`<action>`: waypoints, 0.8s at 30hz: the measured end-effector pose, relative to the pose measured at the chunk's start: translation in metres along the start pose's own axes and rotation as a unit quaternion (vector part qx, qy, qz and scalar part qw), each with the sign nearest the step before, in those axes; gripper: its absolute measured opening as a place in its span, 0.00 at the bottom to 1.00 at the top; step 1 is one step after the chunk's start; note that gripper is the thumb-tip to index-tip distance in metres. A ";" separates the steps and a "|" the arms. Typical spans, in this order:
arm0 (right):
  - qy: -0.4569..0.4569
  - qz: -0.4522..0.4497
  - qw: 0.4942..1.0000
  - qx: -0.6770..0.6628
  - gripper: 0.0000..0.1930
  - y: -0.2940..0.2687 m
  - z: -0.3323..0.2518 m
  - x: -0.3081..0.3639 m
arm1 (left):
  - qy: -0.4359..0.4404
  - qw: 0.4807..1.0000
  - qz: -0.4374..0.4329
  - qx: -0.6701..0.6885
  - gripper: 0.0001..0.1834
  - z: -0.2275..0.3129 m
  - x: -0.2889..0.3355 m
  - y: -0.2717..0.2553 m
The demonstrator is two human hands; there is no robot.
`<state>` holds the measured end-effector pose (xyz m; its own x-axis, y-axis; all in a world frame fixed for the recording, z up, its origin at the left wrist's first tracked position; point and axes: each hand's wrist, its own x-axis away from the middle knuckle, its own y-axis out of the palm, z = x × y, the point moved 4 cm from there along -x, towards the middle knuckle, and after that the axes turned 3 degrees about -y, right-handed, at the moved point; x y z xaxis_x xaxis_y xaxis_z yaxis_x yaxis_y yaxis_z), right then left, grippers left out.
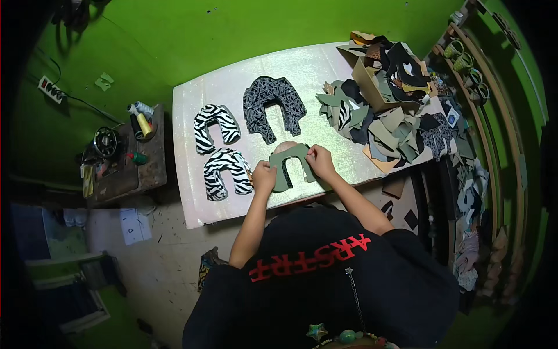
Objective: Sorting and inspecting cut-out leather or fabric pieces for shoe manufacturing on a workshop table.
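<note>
On the shiny white table (325, 70), both hands hold an olive green horseshoe-shaped fabric piece (289, 158) that lies flat over a pale pinkish piece (285, 145). My left hand (264, 176) pinches the left leg of the green piece. My right hand (319, 161) grips its right leg. Left of my hands lie two zebra-striped pieces (216, 123) (225, 173) of the same shape. A black-and-white crackle-patterned piece (273, 106) lies behind the green one.
A heap of cut fabric scraps and cardboard (386, 99) covers the table's right end. A small brown side table (131, 166) with thread spools and a sewing machine wheel stands at left. Wooden shelving (494, 116) runs along the right. Green walls surround.
</note>
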<state>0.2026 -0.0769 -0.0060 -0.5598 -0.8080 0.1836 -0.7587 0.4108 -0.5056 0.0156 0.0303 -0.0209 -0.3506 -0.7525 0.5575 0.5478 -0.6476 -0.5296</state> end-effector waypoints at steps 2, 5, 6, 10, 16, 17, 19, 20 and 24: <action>-0.077 0.060 0.993 0.067 0.09 0.000 -0.010 0.003 | 0.023 0.998 0.057 0.024 0.19 0.007 0.008 -0.003; -0.113 0.121 0.967 0.191 0.08 -0.005 -0.020 0.013 | 0.131 0.963 0.222 -0.076 0.15 0.037 0.042 -0.008; -0.114 0.121 0.967 0.191 0.08 -0.006 -0.020 0.013 | 0.132 0.963 0.223 -0.076 0.15 0.045 0.047 -0.008; -0.127 0.122 0.965 0.193 0.09 -0.017 -0.025 0.012 | 0.255 0.937 0.198 -0.135 0.16 0.066 0.052 -0.002; -0.081 0.248 0.943 0.206 0.22 -0.075 -0.016 -0.024 | 0.307 0.928 0.123 -0.173 0.19 0.061 0.039 0.016; -0.060 0.265 0.938 0.216 0.23 -0.087 -0.013 -0.031 | 0.295 0.932 0.114 -0.178 0.19 0.063 0.038 0.017; -0.036 0.280 0.930 0.234 0.24 -0.104 -0.011 -0.044 | 0.281 0.936 0.104 -0.184 0.19 0.069 0.040 0.017; 0.000 0.271 0.930 0.248 0.25 -0.112 -0.006 -0.049 | 0.265 0.941 0.095 -0.186 0.18 0.073 0.039 0.018; 0.042 0.245 0.933 0.261 0.22 -0.122 0.005 -0.066 | 0.243 0.947 0.107 -0.180 0.15 0.089 0.033 0.021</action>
<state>0.3340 -0.0760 0.0390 -0.8378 -0.5318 -0.1237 -0.1506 0.4428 -0.8839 0.0832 0.0025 0.0436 -0.6168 -0.7807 0.1001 0.3810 -0.4074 -0.8300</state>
